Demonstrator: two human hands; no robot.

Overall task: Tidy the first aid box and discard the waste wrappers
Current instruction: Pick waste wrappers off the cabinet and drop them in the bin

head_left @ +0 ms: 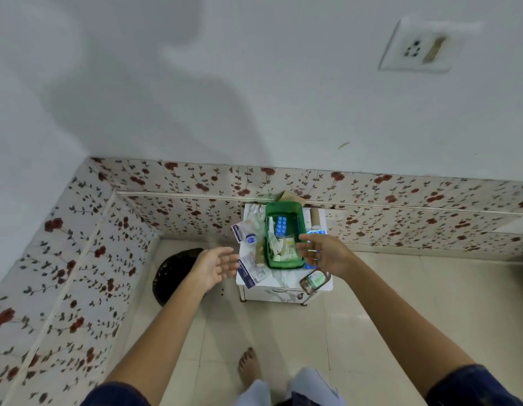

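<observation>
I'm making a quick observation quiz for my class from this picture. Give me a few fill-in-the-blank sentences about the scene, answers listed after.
1. The first aid box on the small table is ____ in colour.
2. The strip of tablets inside the box is ____.
3. Both hands, left hand and right hand, are open and hold ____.
4. The dark round bin stands on the floor to the person's ____ of the table.

Answers: green; blue; nothing; left
</observation>
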